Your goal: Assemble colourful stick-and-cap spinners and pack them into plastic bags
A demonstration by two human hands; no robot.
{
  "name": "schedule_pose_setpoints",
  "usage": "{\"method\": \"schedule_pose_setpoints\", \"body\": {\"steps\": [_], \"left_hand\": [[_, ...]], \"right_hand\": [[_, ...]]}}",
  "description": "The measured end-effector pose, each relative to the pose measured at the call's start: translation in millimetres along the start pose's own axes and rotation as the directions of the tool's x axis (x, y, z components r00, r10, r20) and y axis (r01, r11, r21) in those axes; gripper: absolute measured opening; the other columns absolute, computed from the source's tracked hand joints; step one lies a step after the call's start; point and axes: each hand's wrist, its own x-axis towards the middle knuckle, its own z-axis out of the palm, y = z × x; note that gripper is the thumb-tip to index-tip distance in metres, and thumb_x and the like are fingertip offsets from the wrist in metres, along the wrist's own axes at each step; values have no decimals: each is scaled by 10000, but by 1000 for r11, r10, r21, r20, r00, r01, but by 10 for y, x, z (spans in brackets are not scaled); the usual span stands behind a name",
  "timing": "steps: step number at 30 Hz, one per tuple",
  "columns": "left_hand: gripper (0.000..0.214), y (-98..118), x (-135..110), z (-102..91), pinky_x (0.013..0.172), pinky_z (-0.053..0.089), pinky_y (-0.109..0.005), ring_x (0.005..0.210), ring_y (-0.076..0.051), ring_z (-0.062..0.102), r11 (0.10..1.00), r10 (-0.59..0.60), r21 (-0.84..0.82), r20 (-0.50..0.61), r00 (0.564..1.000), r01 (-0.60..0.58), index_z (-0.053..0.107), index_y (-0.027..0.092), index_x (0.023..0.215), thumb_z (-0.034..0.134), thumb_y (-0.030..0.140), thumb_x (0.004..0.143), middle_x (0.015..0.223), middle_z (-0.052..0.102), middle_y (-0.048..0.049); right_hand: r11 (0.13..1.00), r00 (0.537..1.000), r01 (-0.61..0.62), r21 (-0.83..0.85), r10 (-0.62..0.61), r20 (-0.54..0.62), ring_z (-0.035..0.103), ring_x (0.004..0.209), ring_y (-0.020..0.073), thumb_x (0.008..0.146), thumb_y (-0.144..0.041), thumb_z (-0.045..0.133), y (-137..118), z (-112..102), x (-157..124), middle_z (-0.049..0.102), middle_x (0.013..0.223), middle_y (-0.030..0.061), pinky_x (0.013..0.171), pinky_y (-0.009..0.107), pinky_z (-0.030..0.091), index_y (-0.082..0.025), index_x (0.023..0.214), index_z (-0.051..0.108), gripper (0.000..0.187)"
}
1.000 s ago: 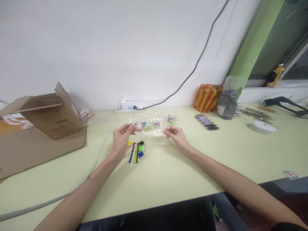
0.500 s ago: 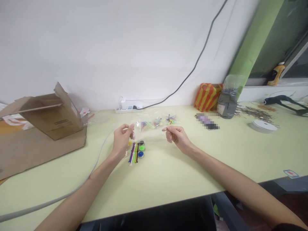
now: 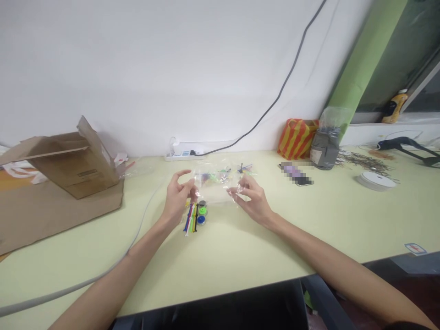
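We could not make out the tiny colored pieces [image 3: 209, 178] inside the clear plastic bag [image 3: 216, 195] at 12 o'clock; the pixelated object [image 3: 295, 174] at 2 o'clock was blurred.

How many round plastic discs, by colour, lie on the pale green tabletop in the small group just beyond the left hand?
Black round plastic disc: 1
Green round plastic disc: 1
Blue round plastic disc: 1
Yellow round plastic disc, partly hidden by the left hand: 1
Total: 4
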Motion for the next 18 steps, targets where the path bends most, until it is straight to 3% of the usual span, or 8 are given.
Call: {"method": "schedule_pose_setpoints", "body": {"steps": [4,6,8,10,13,15,18], "left_hand": [[496,35,5,17,667,551,-289,896,-190,663,985,165,44,9,986,-165,447,232,1329,602,433,904,1068,679,-87],[489,64,-6,18,841,557,-352,1127,-228,615,941,283,182,45,958,-287,468,247,1336,614,424,905,1298,598,-121],[514,87,-32,20,1012,491,-414,1301,-261,515,833,396,357,149,906,-423,485,263,1358,645,412,894,1433,510,-120],[579,96,-66,30,1122,391,-462,1387,-287,436,659,475,507,292,830,-556,478,282,1398,685,410,873,1494,467,-111],[661,81,-104,60,1155,333,-484,1404,-312,424,408,519,617,450,727,-673,424,292,1470,692,404,876,1513,471,-119],[656,63,-107,77,1144,343,-483,1404,-312,430,325,526,644,486,698,-693,395,283,1501,657,368,905,1511,483,-125],[534,43,-82,71,1139,353,-486,1415,-296,428,291,529,662,489,693,-690,475,271,1457,597,286,937,1503,507,-108]], "right_hand": [[987,993,-48,-152,31,-115,508,811,218,963,-256,618,69,-55,32,481,816,49,718,370,480,-259,933,759,144],[979,991,-62,-194,37,-132,499,851,236,955,-262,633,73,-79,53,505,838,61,777,410,477,-247,878,751,142],[978,991,-57,-202,31,-131,502,902,254,951,-266,643,56,-83,66,560,898,83,821,443,473,-237,811,736,171],[984,994,-41,-174,21,-111,521,965,269,958,-257,632,24,-68,70,624,982,96,868,467,472,-235,772,720,207],[995,997,-13,-102,5,-73,578,977,262,983,-235,590,-41,-36,60,693,1000,77,894,469,489,-247,815,722,214],[998,998,12,-56,-16,-59,620,930,246,995,-225,570,-92,-27,47,718,963,68,862,445,513,-255,889,734,197],[997,996,79,13,-78,-32,665,935,228,1001,-210,559,-169,-38,31,732,1007,68,852,416,539,-272,1038,736,191]]}}
